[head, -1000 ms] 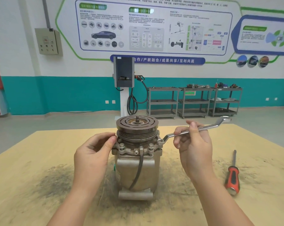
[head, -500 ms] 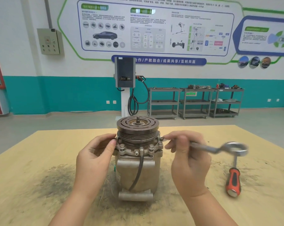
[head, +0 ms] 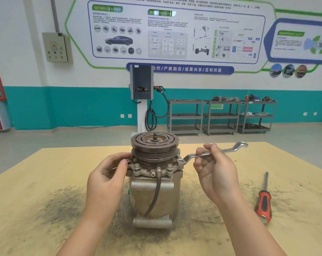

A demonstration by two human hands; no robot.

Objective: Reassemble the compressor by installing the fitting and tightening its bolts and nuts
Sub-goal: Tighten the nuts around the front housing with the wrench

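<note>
Head view, compressor (head: 154, 189): upright mid-table (head: 45, 182), pulley on top.
Step advice: seat the wrench (head: 210, 153) ring fully on the right flange bolt (head: 180, 161); swing short and level.
Right hand (head: 214, 170): fingers curled around the wrench shank.
Left hand (head: 105, 179): fingertips pinching the left flange edge, bracing.

Bright, even indoor light, soft shadows, wide-angle bending at edges, slight blur at the right.

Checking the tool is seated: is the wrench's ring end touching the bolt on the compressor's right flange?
Touching: in the head view the wrench ring end sits over the flange bolt.
</note>
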